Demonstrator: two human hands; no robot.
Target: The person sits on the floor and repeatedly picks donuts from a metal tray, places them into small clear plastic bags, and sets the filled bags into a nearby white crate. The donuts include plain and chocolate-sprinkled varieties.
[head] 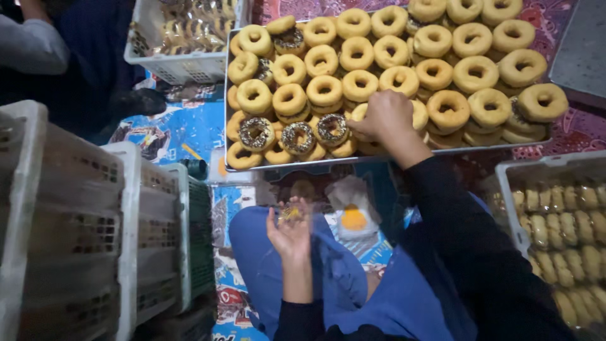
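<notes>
The person sits cross-legged in blue trousers before a metal tray (391,159) piled with ring doughnuts. The right hand (386,117) reaches over the tray's near edge, its fingers curled down and closed on a plain doughnut (360,113) in the front row, just right of three chocolate-sprinkled doughnuts (297,134). The left hand (291,228) is held palm up above the lap, fingers loosely open and half curled, with a small pinch of yellowish topping (290,213) lying in the palm; what it is exactly is too blurred to tell. Between the knees and the tray sits a small plastic bag (352,211) with something orange inside. White plastic crates (76,221) stand stacked at the left, another crate of pastries (183,38) lies beyond the tray, and a basket of pale filled buns (562,221) stands at the right.
</notes>
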